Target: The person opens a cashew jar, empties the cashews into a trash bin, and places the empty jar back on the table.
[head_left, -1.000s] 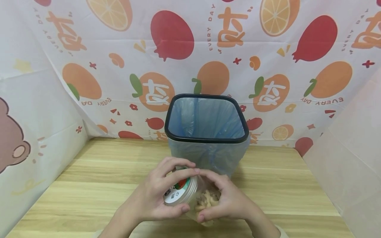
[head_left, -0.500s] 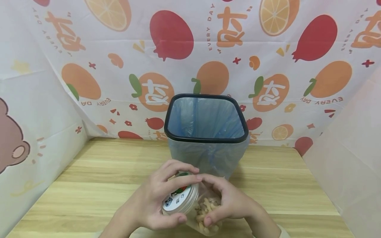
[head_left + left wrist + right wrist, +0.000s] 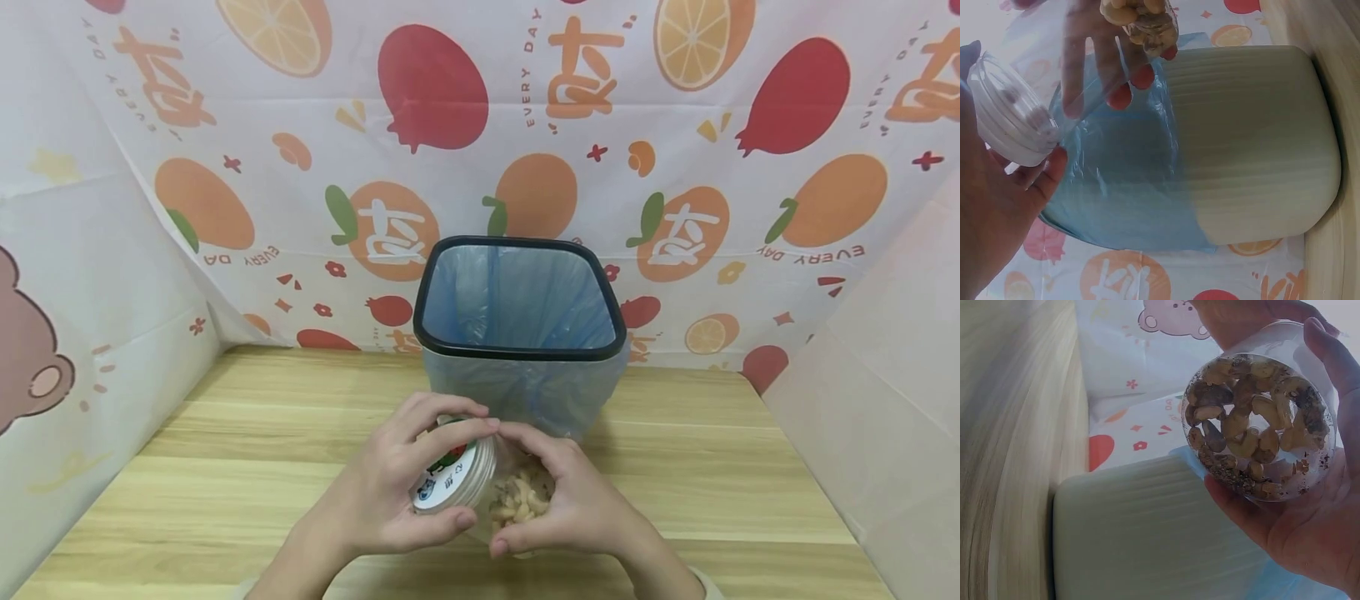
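A clear round jar [image 3: 483,525] with tan-brown, cashew-like pieces [image 3: 522,497] inside is held tilted between both hands, above the table's front part. My left hand [image 3: 397,479] grips its lidded end, with fingers over the top and thumb below. The lid [image 3: 448,482] is white with a printed label and faces left. At the base end, my right hand [image 3: 581,500] curls round the jar. The right wrist view shows the jar's base [image 3: 1257,428] with the pieces and dark crumbs against it. In the left wrist view the lid [image 3: 1013,112] sits against the palm.
Right behind the hands stands a pale waste bin [image 3: 525,387] with a black rim [image 3: 517,353] and a blue liner bag [image 3: 525,292]. Fruit-printed cloth [image 3: 300,217] hangs behind the wooden table [image 3: 285,433], with pale cloth walls on both sides.
Both hands dipped with the jar half a second ago and have risen again. The pieces inside have shifted about. The bin has not moved.
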`<state>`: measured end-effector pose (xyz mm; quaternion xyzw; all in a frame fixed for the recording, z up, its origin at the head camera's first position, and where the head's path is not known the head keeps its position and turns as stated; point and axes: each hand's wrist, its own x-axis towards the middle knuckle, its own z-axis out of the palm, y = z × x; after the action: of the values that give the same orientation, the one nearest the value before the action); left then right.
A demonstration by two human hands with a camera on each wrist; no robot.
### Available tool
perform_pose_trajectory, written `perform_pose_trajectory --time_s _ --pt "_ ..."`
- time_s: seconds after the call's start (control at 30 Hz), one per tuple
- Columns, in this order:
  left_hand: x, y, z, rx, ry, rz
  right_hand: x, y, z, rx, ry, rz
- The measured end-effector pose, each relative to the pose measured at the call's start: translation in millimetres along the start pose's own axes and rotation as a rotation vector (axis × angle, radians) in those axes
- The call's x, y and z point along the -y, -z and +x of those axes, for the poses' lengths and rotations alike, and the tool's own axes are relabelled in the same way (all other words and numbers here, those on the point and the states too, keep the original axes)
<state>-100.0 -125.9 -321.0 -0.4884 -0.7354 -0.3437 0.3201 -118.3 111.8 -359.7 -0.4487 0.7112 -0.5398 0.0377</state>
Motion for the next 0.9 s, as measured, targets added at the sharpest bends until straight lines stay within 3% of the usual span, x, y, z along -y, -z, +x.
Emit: perform_pose_trajectory --time_s 0.23,0.3,0.47,0.57,0.67,0.9 --pt "-1.3 1.4 -3.1 0.037 0.060 0.037 -2.7 0.1 0.2 0.005 -0.008 0.008" --pt "-1.8 1.9 -1.8 0.037 0.030 0.028 -4.2 1.4 -0.8 0.036 -0.013 0.059" --pt "-2.9 1.3 4.1 0.023 -0.118 -0.035 -8.0 4.8 -1.1 0.165 0.023 0.301" --pt "-3.0 1.0 6.9 0.018 -0.161 -0.052 -8.2 5.9 0.7 0.201 0.066 0.351" --pt "-1.7 1.0 7.6 0.011 -0.162 -0.049 -6.8 6.3 1.5 0.177 0.089 0.311" --pt "1.5 1.2 1.6 -0.001 -0.036 0.039 -1.0 0.2 1.6 -0.040 0.053 -0.057"
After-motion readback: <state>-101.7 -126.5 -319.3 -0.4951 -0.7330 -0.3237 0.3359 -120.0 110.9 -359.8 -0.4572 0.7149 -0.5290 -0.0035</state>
